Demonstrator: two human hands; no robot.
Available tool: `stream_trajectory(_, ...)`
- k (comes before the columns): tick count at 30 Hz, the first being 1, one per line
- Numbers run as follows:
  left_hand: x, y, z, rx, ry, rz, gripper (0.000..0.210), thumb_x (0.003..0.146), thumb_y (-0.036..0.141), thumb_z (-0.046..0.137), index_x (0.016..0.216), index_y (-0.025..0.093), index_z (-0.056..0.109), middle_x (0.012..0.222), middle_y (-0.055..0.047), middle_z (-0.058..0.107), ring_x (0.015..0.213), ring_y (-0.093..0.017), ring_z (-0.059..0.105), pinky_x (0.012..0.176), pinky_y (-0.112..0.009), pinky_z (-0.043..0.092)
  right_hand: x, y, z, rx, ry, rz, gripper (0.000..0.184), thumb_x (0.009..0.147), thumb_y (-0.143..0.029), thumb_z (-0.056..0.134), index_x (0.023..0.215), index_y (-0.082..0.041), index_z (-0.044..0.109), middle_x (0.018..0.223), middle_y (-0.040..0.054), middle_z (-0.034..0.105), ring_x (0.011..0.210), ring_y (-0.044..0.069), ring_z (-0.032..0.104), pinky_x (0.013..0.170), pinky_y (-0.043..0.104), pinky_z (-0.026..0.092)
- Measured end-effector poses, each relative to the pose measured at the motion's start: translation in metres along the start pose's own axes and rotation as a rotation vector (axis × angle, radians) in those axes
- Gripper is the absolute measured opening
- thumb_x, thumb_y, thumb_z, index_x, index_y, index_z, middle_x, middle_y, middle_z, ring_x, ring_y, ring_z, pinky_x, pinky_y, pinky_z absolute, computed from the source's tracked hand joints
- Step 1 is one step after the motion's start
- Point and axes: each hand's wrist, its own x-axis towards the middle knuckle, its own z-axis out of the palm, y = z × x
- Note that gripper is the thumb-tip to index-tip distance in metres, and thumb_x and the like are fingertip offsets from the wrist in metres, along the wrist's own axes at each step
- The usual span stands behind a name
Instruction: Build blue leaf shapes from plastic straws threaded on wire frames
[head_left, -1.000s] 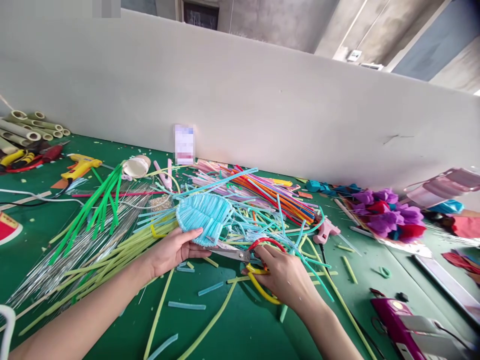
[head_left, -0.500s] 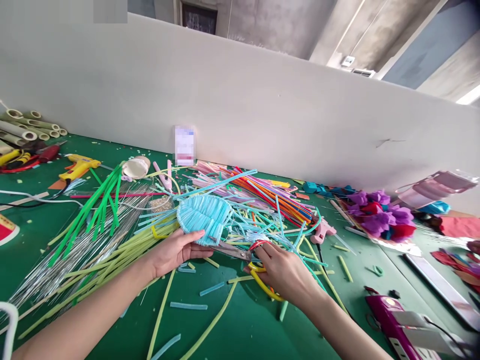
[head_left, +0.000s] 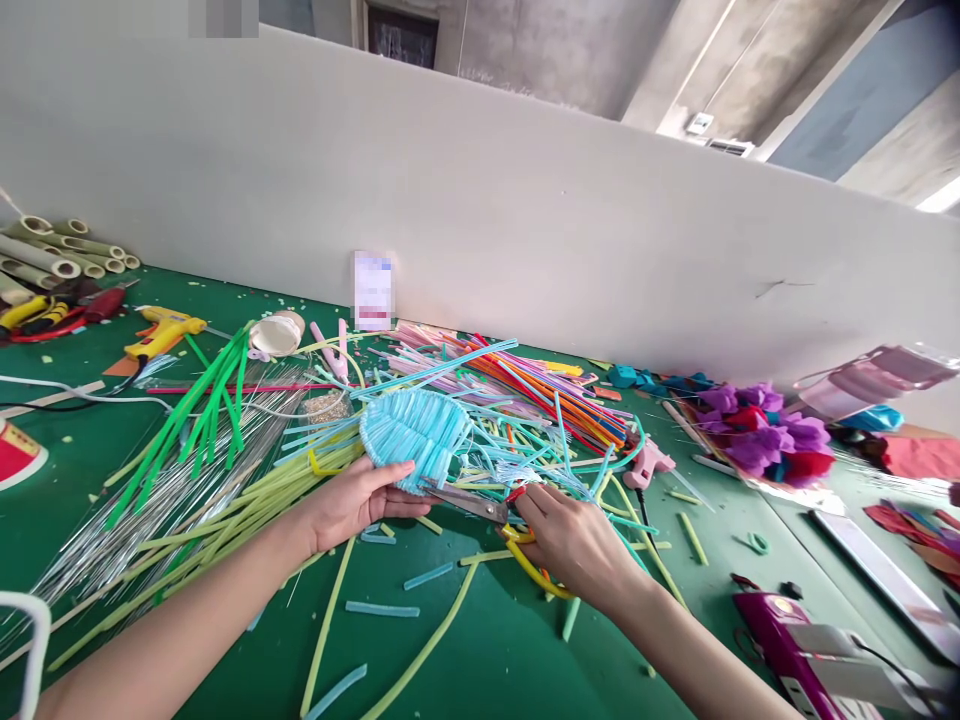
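Between the thumb and fingers of my left hand (head_left: 367, 500) is a light-blue fan-shaped piece made of pipe cleaners (head_left: 412, 435), gripped at its lower left edge. My right hand (head_left: 566, 535) is closed around the handles of a pair of scissors (head_left: 487, 505), with red and yellow showing at the grips. The blades point left and reach the lower right edge of the blue piece. Whether they are cutting into it I cannot make out. Cut blue offcuts (head_left: 382, 609) and long yellow-green stems (head_left: 330, 620) lie on the green table (head_left: 262, 660) below my hands.
Pink, orange and blue pipe cleaners (head_left: 517, 390) are heaped behind the piece. Left lie metal wires (head_left: 150, 500), green strips (head_left: 202, 410) and a yellow glue gun (head_left: 161, 330). To the right are a pink glue gun (head_left: 649, 465), purple flowers (head_left: 757, 430) and a purple power strip (head_left: 776, 640).
The scissor blades look nearer to closed than before. The whole view has shifted slightly, and my left hand keeps its hold on the blue piece.
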Motion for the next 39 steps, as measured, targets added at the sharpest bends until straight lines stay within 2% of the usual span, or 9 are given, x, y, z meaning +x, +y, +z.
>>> stream_trajectory(8,0.002,0.0,-0.003,0.007,0.018,0.02,0.013,0.086,0.016,0.072,0.095,0.01,0.064,0.096,-0.017,0.08,0.09,-0.032,0.078,0.08,-0.04,0.065,-0.007,-0.003,-0.002,0.049,0.116,-0.029,0.02,0.08,-0.015,0.072,0.083,-0.022,0.053,0.079,-0.0002,0.064,0.069,0.018,0.064,0.051,0.03,0.04)
stream_trajectory(13,0.001,-0.001,-0.003,-0.042,-0.038,0.058,0.017,0.086,0.017,0.074,0.1,0.01,0.067,0.1,-0.016,0.08,0.1,-0.034,0.075,0.082,-0.037,0.064,-0.024,0.0,0.006,0.119,0.146,-0.002,0.02,0.091,-0.035,0.066,0.091,-0.02,0.054,0.085,0.004,0.063,0.076,0.021,0.066,0.061,0.03,0.05)
stream_trajectory(15,0.0,-0.001,-0.002,-0.065,-0.038,0.094,0.018,0.085,0.017,0.074,0.1,0.01,0.069,0.101,-0.016,0.08,0.098,-0.032,0.076,0.084,-0.036,0.064,-0.032,0.002,0.015,0.148,0.102,0.037,0.024,0.092,-0.041,0.063,0.096,-0.019,0.054,0.092,0.0065,0.064,0.083,0.023,0.067,0.066,0.032,0.053)
stream_trajectory(19,-0.004,0.001,0.004,-0.088,-0.039,0.184,0.026,0.084,0.017,0.076,0.109,0.011,0.07,0.105,-0.014,0.079,0.097,-0.029,0.076,0.085,-0.036,0.063,-0.04,0.0,0.023,0.099,0.136,0.209,0.015,0.097,-0.025,0.053,0.109,-0.018,0.058,0.099,0.0114,0.065,0.088,0.027,0.067,0.074,0.038,0.055)
stream_trajectory(24,-0.005,-0.002,0.009,-0.074,-0.044,0.242,0.04,0.083,0.019,0.077,0.122,0.02,0.067,0.101,-0.005,0.078,0.095,-0.025,0.074,0.082,-0.042,0.063,-0.013,-0.014,0.0,0.067,0.195,0.373,0.019,0.095,-0.015,0.05,0.088,-0.021,0.067,0.085,0.0122,0.067,0.084,0.03,0.065,0.074,0.042,0.051)
stream_trajectory(27,-0.005,-0.005,0.009,-0.055,0.0,0.244,0.043,0.079,0.017,0.081,0.12,0.023,0.068,0.101,-0.002,0.077,0.092,-0.022,0.072,0.08,-0.041,0.063,0.018,-0.032,-0.013,0.416,0.272,0.552,0.021,0.098,-0.027,0.052,0.088,-0.02,0.068,0.088,0.0113,0.069,0.089,0.03,0.064,0.08,0.042,0.05)
stream_trajectory(32,-0.007,-0.009,0.008,0.04,0.027,0.236,0.046,0.08,0.028,0.081,0.124,0.02,0.068,0.113,-0.009,0.076,0.105,-0.028,0.07,0.084,-0.038,0.06,0.058,-0.064,-0.002,1.434,0.261,0.516,0.032,0.092,-0.05,0.061,0.096,-0.02,0.071,0.089,0.0061,0.072,0.08,0.021,0.066,0.071,0.03,0.051)
stream_trajectory(35,-0.008,-0.013,0.006,0.097,0.015,0.242,0.05,0.081,0.031,0.08,0.128,0.021,0.066,0.118,-0.01,0.075,0.11,-0.029,0.068,0.086,-0.038,0.058,0.063,-0.074,0.008,1.698,0.347,0.557,0.037,0.086,-0.054,0.067,0.086,-0.018,0.069,0.077,0.0037,0.067,0.071,0.017,0.06,0.065,0.027,0.046)
stream_trajectory(39,-0.009,-0.02,0.007,0.167,0.026,0.248,0.037,0.082,0.034,0.079,0.116,0.02,0.072,0.116,-0.008,0.076,0.106,-0.028,0.069,0.088,-0.038,0.057,0.058,-0.075,0.013,1.814,0.407,0.576,0.036,0.081,-0.052,0.074,0.082,-0.017,0.068,0.074,0.0017,0.063,0.068,0.013,0.055,0.064,0.025,0.044)
